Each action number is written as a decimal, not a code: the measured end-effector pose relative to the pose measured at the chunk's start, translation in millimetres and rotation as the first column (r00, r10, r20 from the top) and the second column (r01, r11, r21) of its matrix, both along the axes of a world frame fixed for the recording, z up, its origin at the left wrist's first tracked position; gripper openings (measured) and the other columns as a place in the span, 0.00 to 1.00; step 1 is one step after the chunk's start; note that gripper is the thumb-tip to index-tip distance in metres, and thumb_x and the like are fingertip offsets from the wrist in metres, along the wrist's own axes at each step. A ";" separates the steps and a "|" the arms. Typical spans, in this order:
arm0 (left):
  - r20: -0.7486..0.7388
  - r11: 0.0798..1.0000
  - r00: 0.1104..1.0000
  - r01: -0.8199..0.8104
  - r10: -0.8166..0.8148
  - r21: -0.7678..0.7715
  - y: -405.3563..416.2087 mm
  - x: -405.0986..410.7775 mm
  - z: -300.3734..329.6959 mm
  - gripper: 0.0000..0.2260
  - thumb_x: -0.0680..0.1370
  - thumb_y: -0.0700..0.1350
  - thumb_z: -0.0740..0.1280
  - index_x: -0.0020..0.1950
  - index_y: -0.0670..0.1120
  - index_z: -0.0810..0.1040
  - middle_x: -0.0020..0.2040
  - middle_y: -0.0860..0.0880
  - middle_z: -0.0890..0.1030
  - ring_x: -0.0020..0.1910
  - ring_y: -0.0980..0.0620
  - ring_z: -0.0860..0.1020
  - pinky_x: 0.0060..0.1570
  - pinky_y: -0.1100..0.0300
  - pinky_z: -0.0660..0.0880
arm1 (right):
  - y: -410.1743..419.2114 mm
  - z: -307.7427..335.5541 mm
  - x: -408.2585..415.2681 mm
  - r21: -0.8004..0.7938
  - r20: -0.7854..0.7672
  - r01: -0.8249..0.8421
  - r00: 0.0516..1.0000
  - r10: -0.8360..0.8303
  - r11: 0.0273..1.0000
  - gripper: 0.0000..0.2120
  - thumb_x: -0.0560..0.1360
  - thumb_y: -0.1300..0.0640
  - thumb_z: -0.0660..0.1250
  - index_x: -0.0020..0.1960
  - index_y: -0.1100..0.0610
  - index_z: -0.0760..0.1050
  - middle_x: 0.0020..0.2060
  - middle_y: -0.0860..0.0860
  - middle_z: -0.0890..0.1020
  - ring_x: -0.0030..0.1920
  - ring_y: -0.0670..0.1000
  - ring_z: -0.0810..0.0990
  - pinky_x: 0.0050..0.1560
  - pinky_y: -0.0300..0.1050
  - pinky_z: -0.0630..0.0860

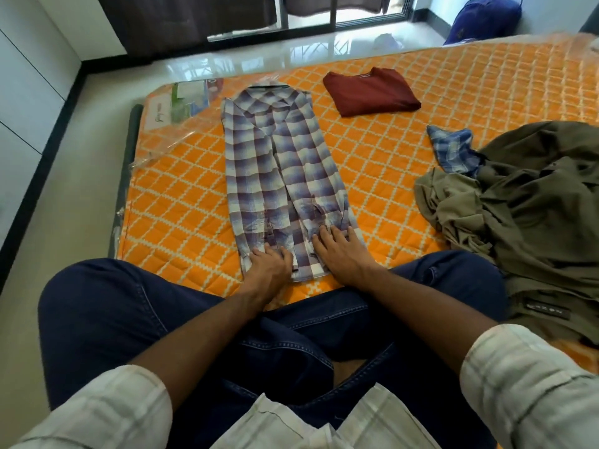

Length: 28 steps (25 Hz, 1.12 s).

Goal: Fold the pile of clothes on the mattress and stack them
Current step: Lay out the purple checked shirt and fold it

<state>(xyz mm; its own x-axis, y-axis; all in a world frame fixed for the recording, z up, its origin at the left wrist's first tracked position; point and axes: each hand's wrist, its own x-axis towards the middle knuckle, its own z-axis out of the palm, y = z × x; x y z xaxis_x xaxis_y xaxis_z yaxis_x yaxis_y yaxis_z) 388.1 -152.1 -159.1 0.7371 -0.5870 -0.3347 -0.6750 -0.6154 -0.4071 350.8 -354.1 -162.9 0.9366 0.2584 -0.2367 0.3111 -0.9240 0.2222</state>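
Hands [304, 257] press checked shirt [282, 170]; olive garment's label [547, 310] unreadable.

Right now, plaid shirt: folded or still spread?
Partly folded. The plaid shirt lies as a long narrow strip, sides and sleeves turned in, not yet folded lengthwise. Left hand and right hand rest on its near hem.
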 end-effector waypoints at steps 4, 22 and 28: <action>-0.093 0.987 0.991 0.079 -0.092 -0.138 -3.2 20.3 23.1 0.07 0.84 0.39 0.58 0.60 0.41 0.73 0.46 0.46 0.82 0.38 0.48 0.78 0.39 0.54 0.77 | -7.9 9.2 11.1 0.151 0.028 0.058 0.998 -0.063 0.987 0.25 0.81 0.52 0.61 0.77 0.55 0.64 0.75 0.58 0.67 0.74 0.62 0.66 0.74 0.62 0.62; -0.301 0.988 0.942 0.122 -0.145 -0.095 8.2 38.1 65.6 0.07 0.82 0.42 0.62 0.58 0.44 0.78 0.45 0.49 0.79 0.41 0.51 0.79 0.43 0.56 0.80 | -20.2 89.3 25.4 0.094 -0.275 -0.202 0.936 0.220 0.975 0.23 0.79 0.66 0.61 0.72 0.54 0.70 0.56 0.56 0.82 0.47 0.59 0.79 0.35 0.46 0.66; -0.557 0.987 0.815 0.126 -0.158 -0.095 21.4 25.5 80.7 0.04 0.79 0.42 0.63 0.52 0.46 0.77 0.41 0.50 0.77 0.40 0.48 0.77 0.43 0.53 0.74 | -12.7 91.7 26.1 0.174 -0.546 -0.151 0.808 0.223 0.973 0.15 0.80 0.58 0.65 0.66 0.58 0.75 0.56 0.57 0.82 0.55 0.60 0.80 0.45 0.46 0.69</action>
